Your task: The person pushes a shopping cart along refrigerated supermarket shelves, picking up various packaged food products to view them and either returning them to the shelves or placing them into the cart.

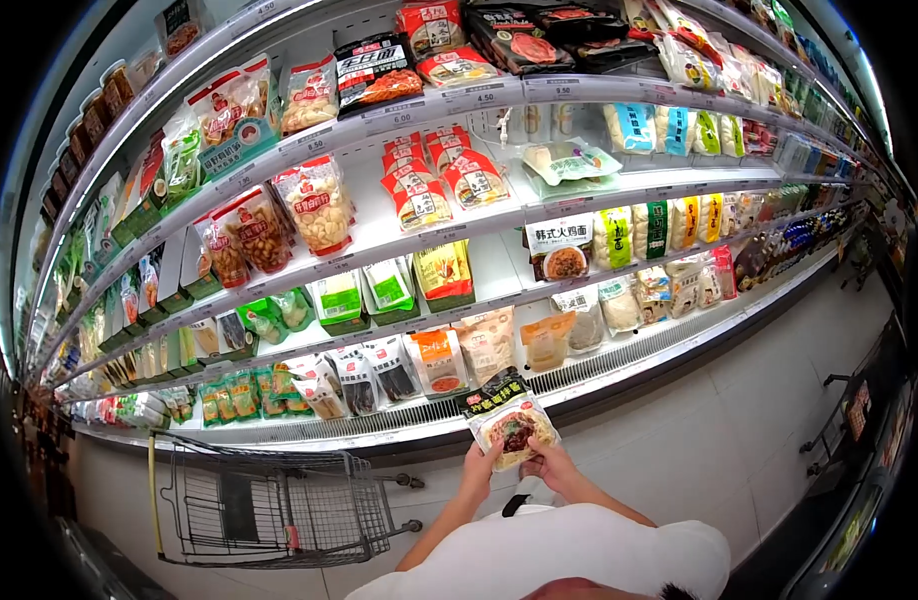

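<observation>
A food packet [511, 424] with a black top and a picture of a noodle dish is held upright in front of the body. My left hand [480, 468] grips its lower left edge. On the lower right edge, my right hand [547, 462] is closed with the thumb on the front. Just beyond the packet is the lowest shelf, where an orange-labelled pouch [439, 362] and a pale pink pouch [486, 346] stand. The fingers behind the packet are hidden.
A wire shopping cart [269, 505] stands on the floor to the left. Long chilled shelves [429, 231] of packaged food curve across the view. At the right are another cart [841, 425] and a dark case edge. Tiled floor [679, 440] lies between.
</observation>
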`<state>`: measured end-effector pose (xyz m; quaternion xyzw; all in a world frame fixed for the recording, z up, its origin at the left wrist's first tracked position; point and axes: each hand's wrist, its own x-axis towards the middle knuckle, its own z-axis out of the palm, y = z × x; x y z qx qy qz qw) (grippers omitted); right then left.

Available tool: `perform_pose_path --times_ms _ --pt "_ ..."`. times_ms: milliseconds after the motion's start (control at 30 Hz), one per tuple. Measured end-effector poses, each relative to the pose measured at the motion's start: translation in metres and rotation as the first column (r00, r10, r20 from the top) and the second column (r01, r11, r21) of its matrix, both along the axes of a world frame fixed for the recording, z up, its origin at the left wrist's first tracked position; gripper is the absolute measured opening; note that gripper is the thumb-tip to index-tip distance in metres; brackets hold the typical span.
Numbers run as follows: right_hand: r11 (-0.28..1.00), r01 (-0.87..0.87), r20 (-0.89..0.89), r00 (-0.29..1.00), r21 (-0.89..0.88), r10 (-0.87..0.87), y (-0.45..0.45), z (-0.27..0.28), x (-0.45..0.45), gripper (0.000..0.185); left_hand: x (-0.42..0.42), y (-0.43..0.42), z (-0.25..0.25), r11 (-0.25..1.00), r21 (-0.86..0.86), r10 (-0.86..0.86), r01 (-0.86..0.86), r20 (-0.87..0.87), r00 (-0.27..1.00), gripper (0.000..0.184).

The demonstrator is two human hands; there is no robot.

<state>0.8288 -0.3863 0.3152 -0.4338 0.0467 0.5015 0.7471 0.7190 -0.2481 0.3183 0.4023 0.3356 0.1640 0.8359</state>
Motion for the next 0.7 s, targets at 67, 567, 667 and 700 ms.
perform_pose_path --times_ms 67,567,667,700 --pt "1.0 0.008 0.007 1.0 0.01 -0.008 0.003 0.003 0.035 0.031 0.029 0.004 0.016 0.999 -0.048 -0.022 0.026 0.07 0.997 0.042" --pt "0.993 0.113 0.071 0.991 -0.044 -0.109 0.084 -0.015 0.182 0.032 0.064 0.022 0.0 0.985 -0.082 0.138 -0.153 -0.157 0.978 0.042" --pt "0.99 0.137 0.093 0.987 -0.018 -0.135 0.11 -0.02 0.202 0.032 0.06 0.03 0.001 0.969 -0.088 0.217 -0.23 -0.134 0.967 0.042" --pt "0.988 0.151 0.099 0.984 -0.005 -0.15 0.116 -0.017 0.207 0.032 0.06 0.032 0.002 0.964 -0.088 0.239 -0.252 -0.138 0.961 0.041"
